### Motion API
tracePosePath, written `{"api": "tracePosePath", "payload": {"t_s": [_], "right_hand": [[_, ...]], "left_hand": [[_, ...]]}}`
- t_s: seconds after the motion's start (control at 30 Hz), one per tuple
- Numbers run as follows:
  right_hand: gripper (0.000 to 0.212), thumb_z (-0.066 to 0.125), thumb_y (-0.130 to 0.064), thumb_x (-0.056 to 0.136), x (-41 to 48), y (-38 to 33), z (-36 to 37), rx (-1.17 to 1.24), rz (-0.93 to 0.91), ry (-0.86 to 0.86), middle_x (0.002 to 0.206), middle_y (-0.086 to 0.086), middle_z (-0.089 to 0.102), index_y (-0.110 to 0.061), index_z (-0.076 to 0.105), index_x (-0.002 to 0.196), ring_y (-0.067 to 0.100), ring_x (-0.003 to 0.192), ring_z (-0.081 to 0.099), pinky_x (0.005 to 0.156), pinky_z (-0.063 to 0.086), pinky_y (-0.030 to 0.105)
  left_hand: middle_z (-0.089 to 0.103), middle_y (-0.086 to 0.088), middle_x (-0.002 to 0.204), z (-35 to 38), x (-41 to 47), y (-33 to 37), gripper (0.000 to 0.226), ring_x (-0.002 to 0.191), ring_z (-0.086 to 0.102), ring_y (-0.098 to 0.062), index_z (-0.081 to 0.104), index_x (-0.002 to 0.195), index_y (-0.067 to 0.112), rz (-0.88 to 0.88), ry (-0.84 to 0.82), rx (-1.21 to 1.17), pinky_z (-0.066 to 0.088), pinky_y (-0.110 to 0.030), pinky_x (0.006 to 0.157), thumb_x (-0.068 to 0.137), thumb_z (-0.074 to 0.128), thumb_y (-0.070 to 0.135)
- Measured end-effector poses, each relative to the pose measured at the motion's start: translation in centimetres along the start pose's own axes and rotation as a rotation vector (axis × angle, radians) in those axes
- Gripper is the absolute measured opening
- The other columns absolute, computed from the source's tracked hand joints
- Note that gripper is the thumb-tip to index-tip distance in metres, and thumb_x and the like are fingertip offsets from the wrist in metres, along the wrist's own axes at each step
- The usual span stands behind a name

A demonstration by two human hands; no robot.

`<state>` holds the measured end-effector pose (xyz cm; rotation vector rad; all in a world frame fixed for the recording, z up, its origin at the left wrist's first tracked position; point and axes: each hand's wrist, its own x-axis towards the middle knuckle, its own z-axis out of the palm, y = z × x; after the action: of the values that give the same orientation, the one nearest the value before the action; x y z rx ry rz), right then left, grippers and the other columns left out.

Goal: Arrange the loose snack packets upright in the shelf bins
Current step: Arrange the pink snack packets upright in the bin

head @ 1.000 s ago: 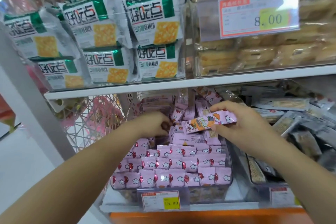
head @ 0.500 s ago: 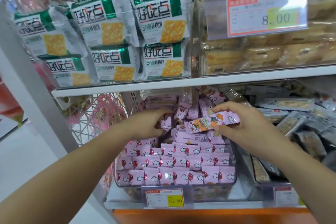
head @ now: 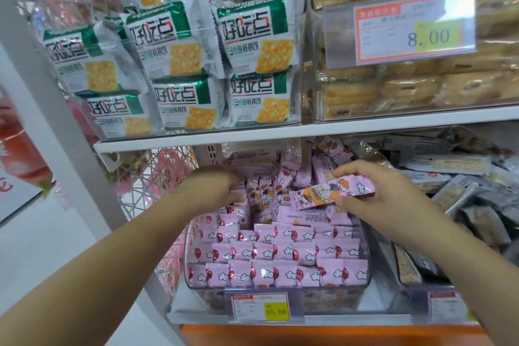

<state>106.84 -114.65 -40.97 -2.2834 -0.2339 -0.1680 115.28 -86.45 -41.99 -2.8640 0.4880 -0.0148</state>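
Observation:
A clear shelf bin (head: 280, 286) on the lower shelf holds several small pink snack packets; the front rows (head: 275, 258) stand upright, while those at the back (head: 292, 174) lie jumbled. My right hand (head: 376, 199) pinches one pink-and-orange packet (head: 334, 192) sideways above the bin's right half. My left hand (head: 216, 187) reaches into the back left of the bin, fingers curled round some pink packets (head: 238, 196) there; how many is hidden by the fingers.
A neighbouring bin (head: 415, 275) at the right holds grey and silver packets. The upper shelf edge (head: 280, 132) hangs just above my hands, carrying green-white cracker bags (head: 252, 36) and wrapped cakes (head: 407, 90). Price tags (head: 261, 306) clip to the bin fronts. A pink wire rack (head: 157, 177) stands left.
My left hand has pushed a little deeper into the back left of the bin. My right hand keeps the packet in nearly the same place.

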Motion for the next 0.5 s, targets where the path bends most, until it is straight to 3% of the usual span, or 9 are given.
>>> {"api": "tracePosePath", "payload": {"t_s": [0.1,0.23,0.4,0.5], "right_hand": [[0.031,0.071,-0.026,0.083,0.0,0.1,0.0,-0.012,-0.003,0.003,0.115,-0.017,0.054,-0.036,0.059,0.109,0.001,0.044,0.049,0.055,0.036,0.01],[0.031,0.071,-0.025,0.083,0.0,0.2,0.0,-0.015,-0.006,-0.003,0.115,-0.018,0.053,-0.035,0.06,0.11,-0.01,0.052,0.051,0.06,0.035,0.007],[0.031,0.071,-0.027,0.083,0.2,0.2,0.1,-0.028,-0.014,-0.001,0.113,-0.02,0.052,-0.034,0.06,0.111,-0.012,0.06,0.047,0.063,0.034,0.005],[0.03,0.071,-0.026,0.083,0.0,0.2,0.1,-0.008,-0.007,-0.007,0.11,-0.023,0.052,-0.036,0.059,0.109,0.002,0.05,0.055,0.059,0.039,0.012]], "left_hand": [[0.065,0.005,0.117,-0.3,-0.1,0.1,0.028,0.098,0.06,-0.015,0.064,0.116,0.023,0.022,0.044,-0.151,0.047,-0.024,0.082,0.096,0.051,0.037],[0.055,0.009,0.136,-0.6,-0.6,0.3,0.039,0.117,0.054,-0.013,0.057,0.13,0.026,0.096,-0.054,-0.316,0.042,-0.025,0.097,0.096,0.051,0.042],[0.032,0.018,0.151,-0.1,-1.0,0.1,0.032,0.125,0.05,-0.014,0.062,0.123,0.035,0.178,-0.176,-0.119,0.041,-0.029,0.099,0.095,0.051,0.046],[0.033,0.021,0.15,-0.1,-1.0,0.1,0.027,0.127,0.049,-0.015,0.065,0.119,0.037,0.189,-0.167,-0.087,0.045,-0.035,0.097,0.096,0.049,0.042]]}}
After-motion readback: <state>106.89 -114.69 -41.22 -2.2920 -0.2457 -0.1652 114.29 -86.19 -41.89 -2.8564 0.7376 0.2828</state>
